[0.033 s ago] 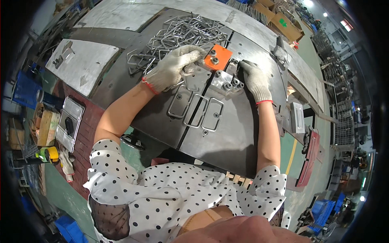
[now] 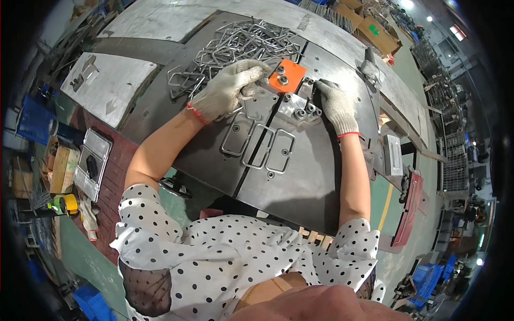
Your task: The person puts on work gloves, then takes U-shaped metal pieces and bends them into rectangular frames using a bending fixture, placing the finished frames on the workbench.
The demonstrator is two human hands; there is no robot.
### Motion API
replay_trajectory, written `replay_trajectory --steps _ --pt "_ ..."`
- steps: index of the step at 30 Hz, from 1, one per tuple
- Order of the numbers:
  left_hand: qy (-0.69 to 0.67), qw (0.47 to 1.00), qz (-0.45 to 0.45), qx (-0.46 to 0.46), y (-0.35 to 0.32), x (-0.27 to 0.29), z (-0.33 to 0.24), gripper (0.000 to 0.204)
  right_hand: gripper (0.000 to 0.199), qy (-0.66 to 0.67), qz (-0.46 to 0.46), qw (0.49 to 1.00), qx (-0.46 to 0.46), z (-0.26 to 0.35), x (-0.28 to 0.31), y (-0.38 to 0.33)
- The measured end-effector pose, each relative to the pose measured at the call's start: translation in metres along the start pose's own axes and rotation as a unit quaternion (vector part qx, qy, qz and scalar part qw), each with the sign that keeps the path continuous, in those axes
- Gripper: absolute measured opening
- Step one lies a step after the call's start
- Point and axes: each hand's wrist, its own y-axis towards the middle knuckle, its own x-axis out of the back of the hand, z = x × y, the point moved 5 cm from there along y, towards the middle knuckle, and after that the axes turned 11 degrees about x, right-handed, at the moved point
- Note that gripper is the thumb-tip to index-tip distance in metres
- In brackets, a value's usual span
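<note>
My left hand (image 2: 229, 90), in a pale knitted glove with a red cuff, is closed just left of an orange block (image 2: 292, 73) with bolts on it. What its fingers hold is hidden; a bit of bent metal wire (image 2: 235, 112) shows below the palm. My right hand (image 2: 337, 106), gloved alike, has curled fingers against the right side of the bolted metal fixture (image 2: 292, 107). Whatever those fingers grip cannot be made out. Nearer me, several bent wire frames (image 2: 281, 151) lie side by side on the dark steel table (image 2: 214, 171).
A heap of bent wire frames (image 2: 243, 45) covers the table beyond my left hand. Pale plates (image 2: 110, 85) lie to the left. At the far right edge sits a grey wrapped tool (image 2: 370, 69). Cardboard boxes (image 2: 375, 33) stand beyond; a metal box (image 2: 392, 155) is beside the table.
</note>
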Motion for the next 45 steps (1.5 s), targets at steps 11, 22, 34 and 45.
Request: replay_trajectory --steps 11,22,34,45 --pt "0.133 0.99 -0.015 -0.049 0.057 -0.045 -0.04 0.031 0.036 0.02 -0.019 1.0 0.013 0.0 0.002 0.003" --pt "0.266 0.962 0.054 -0.015 0.104 -0.101 0.003 0.037 0.032 0.011 -0.043 0.999 0.029 -0.01 -0.016 0.001" --pt "0.231 0.969 0.087 0.021 0.112 -0.098 0.003 0.027 0.037 -0.001 -0.047 0.999 0.026 -0.009 -0.016 -0.002" --pt "0.211 0.974 0.08 0.005 0.112 -0.093 0.005 0.029 0.042 0.035 0.0 0.999 -0.011 -0.007 -0.011 0.001"
